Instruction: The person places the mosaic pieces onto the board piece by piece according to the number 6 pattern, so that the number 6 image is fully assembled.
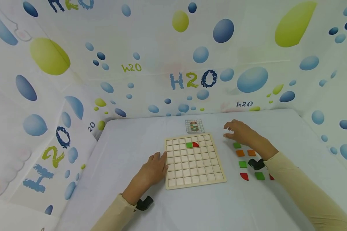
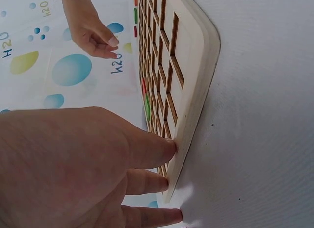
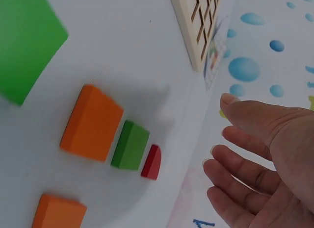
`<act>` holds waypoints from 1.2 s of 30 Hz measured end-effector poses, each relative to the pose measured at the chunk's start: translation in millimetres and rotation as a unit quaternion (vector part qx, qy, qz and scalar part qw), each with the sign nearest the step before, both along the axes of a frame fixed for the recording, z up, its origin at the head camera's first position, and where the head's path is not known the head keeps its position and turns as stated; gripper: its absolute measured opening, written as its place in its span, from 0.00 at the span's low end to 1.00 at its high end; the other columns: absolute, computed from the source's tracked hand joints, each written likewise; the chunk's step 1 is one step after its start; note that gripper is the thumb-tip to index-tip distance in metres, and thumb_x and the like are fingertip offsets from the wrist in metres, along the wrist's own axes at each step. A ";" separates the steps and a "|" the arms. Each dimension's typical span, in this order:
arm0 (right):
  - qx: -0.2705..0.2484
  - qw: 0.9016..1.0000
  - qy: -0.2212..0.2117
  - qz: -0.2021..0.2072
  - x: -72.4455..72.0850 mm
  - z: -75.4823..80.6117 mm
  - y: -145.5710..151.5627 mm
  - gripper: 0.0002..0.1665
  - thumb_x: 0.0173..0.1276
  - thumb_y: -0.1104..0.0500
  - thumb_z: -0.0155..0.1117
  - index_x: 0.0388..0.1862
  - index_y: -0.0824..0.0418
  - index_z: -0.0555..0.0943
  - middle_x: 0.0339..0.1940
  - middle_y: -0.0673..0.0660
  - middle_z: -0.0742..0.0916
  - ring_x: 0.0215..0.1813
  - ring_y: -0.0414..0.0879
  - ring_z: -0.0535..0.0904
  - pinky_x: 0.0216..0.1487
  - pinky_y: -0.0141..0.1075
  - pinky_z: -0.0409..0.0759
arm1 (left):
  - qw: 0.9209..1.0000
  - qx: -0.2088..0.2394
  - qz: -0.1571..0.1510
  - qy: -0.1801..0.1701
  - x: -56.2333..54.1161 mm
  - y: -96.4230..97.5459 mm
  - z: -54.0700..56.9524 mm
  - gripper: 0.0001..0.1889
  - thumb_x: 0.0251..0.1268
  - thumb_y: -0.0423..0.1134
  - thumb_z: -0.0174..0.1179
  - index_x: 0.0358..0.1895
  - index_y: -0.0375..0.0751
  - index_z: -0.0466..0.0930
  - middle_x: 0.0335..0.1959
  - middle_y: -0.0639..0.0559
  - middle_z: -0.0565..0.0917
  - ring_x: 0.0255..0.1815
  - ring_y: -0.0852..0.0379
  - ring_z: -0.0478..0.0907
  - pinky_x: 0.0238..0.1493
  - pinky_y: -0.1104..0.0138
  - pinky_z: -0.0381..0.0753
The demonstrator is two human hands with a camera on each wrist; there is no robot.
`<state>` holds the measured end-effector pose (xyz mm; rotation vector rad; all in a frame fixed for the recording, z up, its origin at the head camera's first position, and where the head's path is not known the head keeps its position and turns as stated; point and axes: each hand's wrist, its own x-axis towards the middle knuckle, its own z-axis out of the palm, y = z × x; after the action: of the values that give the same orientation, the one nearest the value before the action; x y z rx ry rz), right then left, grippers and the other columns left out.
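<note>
A pale wooden grid board lies on the table in the head view. In its upper part sit a green square tile and, to its right, a red quarter-round tile. My left hand rests at the board's left edge, with thumb and fingertips on the rim in the left wrist view. Empty, with fingers slightly bent and spread apart, my right hand hovers right of the board. Below it are loose tiles, among them an orange tile, a green tile and a red tile.
A small pattern card with a coloured figure on a grid lies behind the board. Several more loose tiles, such as a green one and a red quarter-round, are at the right. A printed curtain stands behind the table.
</note>
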<state>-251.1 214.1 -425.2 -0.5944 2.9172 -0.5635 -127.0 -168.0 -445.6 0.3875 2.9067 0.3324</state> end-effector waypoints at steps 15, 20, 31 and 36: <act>-0.003 0.999 -0.027 -0.033 -2.5 -9.1 30.0 0.23 0.75 0.58 0.71 0.63 0.68 0.79 0.53 0.69 0.84 0.53 0.62 0.79 0.60 0.57 0.82 | 1.000 -0.002 -0.002 0.010 1.5 -0.2 -0.8 0.29 0.84 0.40 0.53 0.80 0.31 0.63 0.74 0.25 0.68 0.75 0.28 0.68 0.60 0.39 0.81; -0.003 0.997 -0.052 -0.053 -5.2 -12.2 33.5 0.23 0.76 0.58 0.70 0.64 0.67 0.79 0.55 0.69 0.84 0.54 0.61 0.78 0.61 0.57 0.82 | 1.000 -0.005 0.001 0.003 -0.1 -0.3 -0.8 0.29 0.84 0.40 0.53 0.80 0.31 0.62 0.75 0.26 0.68 0.76 0.28 0.67 0.62 0.39 0.80; -0.004 0.996 -0.070 -0.061 -6.6 -18.3 36.1 0.24 0.75 0.57 0.70 0.65 0.67 0.80 0.55 0.69 0.83 0.54 0.61 0.78 0.59 0.56 0.83 | 1.000 -0.006 0.002 0.001 -1.6 -1.5 -3.3 0.29 0.85 0.41 0.52 0.81 0.32 0.62 0.75 0.26 0.67 0.76 0.29 0.66 0.61 0.39 0.80; -0.001 0.996 -0.072 -0.053 -6.2 -18.9 36.0 0.23 0.75 0.58 0.70 0.63 0.68 0.81 0.55 0.69 0.83 0.55 0.62 0.78 0.61 0.58 0.82 | 1.000 -0.007 0.002 0.002 -1.9 -1.4 -3.2 0.29 0.85 0.41 0.52 0.81 0.32 0.62 0.75 0.26 0.67 0.76 0.29 0.66 0.62 0.39 0.80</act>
<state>-257.3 250.1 -444.1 -0.3837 2.8252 -0.5945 -129.0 -169.3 -448.9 0.3790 2.9119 0.3115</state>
